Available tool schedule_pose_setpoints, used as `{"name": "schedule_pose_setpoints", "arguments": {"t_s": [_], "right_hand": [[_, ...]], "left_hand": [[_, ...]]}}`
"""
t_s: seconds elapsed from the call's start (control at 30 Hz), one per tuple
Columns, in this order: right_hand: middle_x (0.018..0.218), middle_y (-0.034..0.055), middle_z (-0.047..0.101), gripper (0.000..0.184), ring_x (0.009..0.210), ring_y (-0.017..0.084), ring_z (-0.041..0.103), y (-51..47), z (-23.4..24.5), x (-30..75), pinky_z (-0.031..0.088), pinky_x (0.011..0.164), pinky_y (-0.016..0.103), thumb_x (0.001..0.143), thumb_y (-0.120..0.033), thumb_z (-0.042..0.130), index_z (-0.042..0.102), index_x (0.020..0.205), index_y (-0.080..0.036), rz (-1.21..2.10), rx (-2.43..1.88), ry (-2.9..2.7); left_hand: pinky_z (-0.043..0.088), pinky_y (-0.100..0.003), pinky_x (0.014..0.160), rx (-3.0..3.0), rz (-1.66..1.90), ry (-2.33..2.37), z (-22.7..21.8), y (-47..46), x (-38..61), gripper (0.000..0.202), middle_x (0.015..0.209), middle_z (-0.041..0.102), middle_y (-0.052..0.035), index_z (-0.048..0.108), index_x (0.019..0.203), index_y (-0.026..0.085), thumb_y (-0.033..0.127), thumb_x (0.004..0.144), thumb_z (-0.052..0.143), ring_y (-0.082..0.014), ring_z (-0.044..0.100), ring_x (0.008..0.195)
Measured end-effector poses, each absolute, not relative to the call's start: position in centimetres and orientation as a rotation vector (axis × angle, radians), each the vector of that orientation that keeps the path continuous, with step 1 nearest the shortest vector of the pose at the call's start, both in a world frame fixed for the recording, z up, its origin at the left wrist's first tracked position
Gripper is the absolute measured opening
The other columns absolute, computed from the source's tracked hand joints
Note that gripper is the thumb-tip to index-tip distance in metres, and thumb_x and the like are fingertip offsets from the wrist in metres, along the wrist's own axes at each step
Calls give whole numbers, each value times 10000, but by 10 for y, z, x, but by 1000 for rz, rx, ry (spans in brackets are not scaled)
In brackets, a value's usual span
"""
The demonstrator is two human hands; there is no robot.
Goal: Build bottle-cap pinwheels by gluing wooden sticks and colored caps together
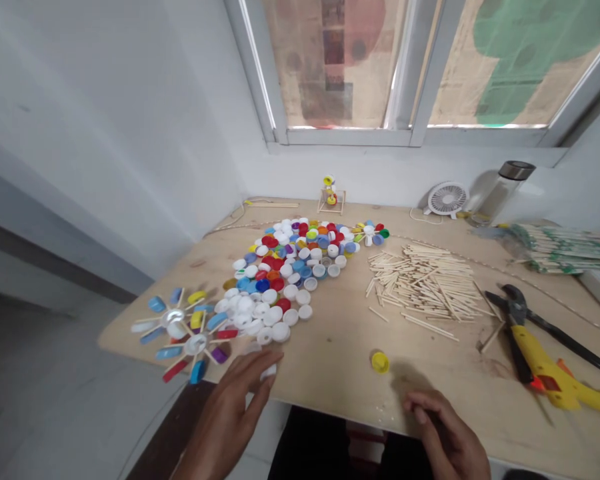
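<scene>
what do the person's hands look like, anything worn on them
The left hand and the right hand are both bare, with no gloves, rings, watch or bracelet that I can see. The fingers show no tape or markings, and no sleeve is in view.

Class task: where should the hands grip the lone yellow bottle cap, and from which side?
Pinch the yellow bottle cap by its rim from above, right hand coming from the near side: it lies flat, apart from the other caps, and its low round wall suits a fingertip pinch.
</scene>
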State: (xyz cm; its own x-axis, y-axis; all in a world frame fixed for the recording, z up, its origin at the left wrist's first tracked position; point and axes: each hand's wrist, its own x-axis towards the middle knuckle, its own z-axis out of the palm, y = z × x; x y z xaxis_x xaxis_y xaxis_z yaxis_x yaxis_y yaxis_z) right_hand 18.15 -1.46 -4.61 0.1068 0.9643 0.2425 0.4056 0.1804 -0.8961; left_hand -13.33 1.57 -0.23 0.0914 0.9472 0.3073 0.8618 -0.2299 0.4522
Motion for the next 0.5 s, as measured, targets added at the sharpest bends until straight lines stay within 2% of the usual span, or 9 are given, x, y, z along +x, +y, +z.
{"name": "schedule_pose_setpoints", "arguments": {"t_s": [0.13, 0.27, 0.5], "right_hand": [[896, 23, 682, 188, 884, 175, 650, -16, -47, 180, 510, 783, 204, 906, -371, 535, 672, 944, -248, 718, -1421, -1437], [893, 16, 690, 158, 864, 162, 666, -14, -50, 186, 524, 742, 177, 908, -317, 537, 665, 977, -254, 695, -1373, -1557], [885, 17, 684, 137, 856, 155, 660, -12, -48, 186, 520, 744, 185, 911, -263, 534, 648, 984, -244, 657, -1344, -1623]], "left_hand": [[579, -379, 800, 2198, 776, 1875, -10, 14, -139, 263, 1041, 742, -44, 703, 1023, 264, 343, 859, 514, -242, 696, 959], [566, -408, 834, 2239, 767, 1866, -11, 26, -145, 277, 1061, 738, -62, 701, 1027, 242, 331, 862, 497, -251, 686, 985], [552, -398, 856, 2238, 796, 1771, -16, 42, -149, 259, 1049, 736, -57, 698, 1014, 254, 342, 852, 515, -242, 678, 983]]}}
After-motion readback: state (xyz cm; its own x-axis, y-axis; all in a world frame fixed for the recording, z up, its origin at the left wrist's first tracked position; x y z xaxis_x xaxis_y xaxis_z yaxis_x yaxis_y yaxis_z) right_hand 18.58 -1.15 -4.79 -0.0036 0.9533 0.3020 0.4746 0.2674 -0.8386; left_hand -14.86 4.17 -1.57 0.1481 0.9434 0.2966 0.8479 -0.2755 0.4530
